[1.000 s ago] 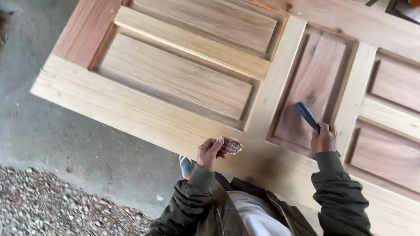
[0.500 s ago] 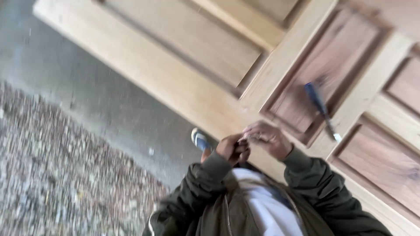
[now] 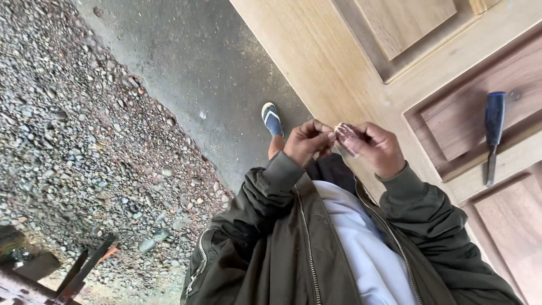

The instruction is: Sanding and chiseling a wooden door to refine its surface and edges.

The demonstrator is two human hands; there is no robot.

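Head view: both hands' fingers (image 3: 324, 135) still pinch sandpaper scrap (image 3: 345, 133); chisel (image 3: 493, 133) stays on door (image 3: 316, 62).

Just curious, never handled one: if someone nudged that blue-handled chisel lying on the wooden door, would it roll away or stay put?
Probably stays put. The chisel lies flat in a recessed panel of the door, whose raised edges should stop it. Its rounded blue handle might let it roll a little. With a metal blade, it is likely stiff and fairly heavy for its size.

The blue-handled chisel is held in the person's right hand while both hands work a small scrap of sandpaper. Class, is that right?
Not quite. In the head view the chisel lies on the wooden door, untouched. Both the left hand and right hand hold only the sandpaper scrap.
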